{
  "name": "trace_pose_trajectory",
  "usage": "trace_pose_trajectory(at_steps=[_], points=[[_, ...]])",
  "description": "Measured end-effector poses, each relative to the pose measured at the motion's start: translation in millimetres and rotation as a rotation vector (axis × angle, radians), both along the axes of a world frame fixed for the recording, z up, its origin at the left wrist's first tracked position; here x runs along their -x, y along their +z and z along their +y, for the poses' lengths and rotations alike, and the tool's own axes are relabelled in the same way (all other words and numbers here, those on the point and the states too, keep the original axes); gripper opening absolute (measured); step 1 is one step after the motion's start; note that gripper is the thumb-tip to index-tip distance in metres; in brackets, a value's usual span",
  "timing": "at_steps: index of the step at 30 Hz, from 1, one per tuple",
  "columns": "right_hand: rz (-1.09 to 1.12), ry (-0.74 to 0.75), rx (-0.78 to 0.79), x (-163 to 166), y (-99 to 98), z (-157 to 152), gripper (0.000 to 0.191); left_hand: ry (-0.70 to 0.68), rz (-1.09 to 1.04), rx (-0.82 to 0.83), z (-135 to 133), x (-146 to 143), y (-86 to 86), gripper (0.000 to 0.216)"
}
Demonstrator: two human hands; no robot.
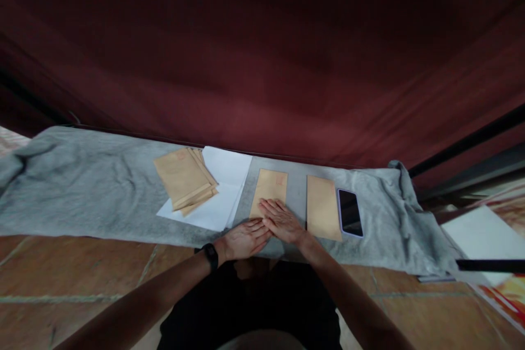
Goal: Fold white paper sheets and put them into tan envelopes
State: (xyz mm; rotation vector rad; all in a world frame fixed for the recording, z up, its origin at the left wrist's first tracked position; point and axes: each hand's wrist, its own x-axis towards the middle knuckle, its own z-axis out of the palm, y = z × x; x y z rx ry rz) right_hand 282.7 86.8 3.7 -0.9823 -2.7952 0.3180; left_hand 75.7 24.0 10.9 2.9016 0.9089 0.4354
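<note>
A brown envelope [270, 186] lies flat on a grey cloth [82, 191] in front of me. My right hand [281, 220] rests flat on its near end, fingers stretched out and together. My left hand [244, 239], with a black band on the wrist, lies flat just below and beside it, fingers extended toward the envelope's near edge. Neither hand holds anything. A second brown envelope [323, 206] lies to the right of the first.
A stack of several brown envelopes [184, 179] sits on white paper sheets [223, 188] at the left. A dark phone [350, 212] lies right of the second envelope. Dark red fabric [262, 65] hangs behind. A white sheet [479, 235] lies at far right on the tiled floor.
</note>
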Motion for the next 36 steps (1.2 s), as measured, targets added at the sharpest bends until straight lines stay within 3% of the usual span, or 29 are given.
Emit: trace_pose_trajectory(at_steps=[4, 11, 15, 24, 36], points=[[-0.011, -0.016, 0.032, -1.7, 0.2, 4.6, 0.052, -0.008, -0.008, -0.009, 0.3, -0.9, 1.0, 0.042], [-0.065, -0.278, 0.018, 6.3, 5.5, 51.6, 0.057, -0.013, -0.029, -0.002, 0.7, -1.5, 5.2, 0.044], [-0.075, -0.350, -0.010, 11.4, 4.5, 58.8, 0.059, -0.011, -0.008, -0.003, -0.1, -0.7, 5.1, 0.044], [-0.039, -0.233, -0.070, 3.0, -7.9, 37.1, 0.057, -0.012, 0.010, 0.002, 0.2, 0.1, 4.9, 0.044], [-0.001, -0.147, -0.051, -1.4, -2.7, 5.2, 0.055, 0.049, -0.049, -0.043, 0.1, 2.5, 8.7, 0.036]])
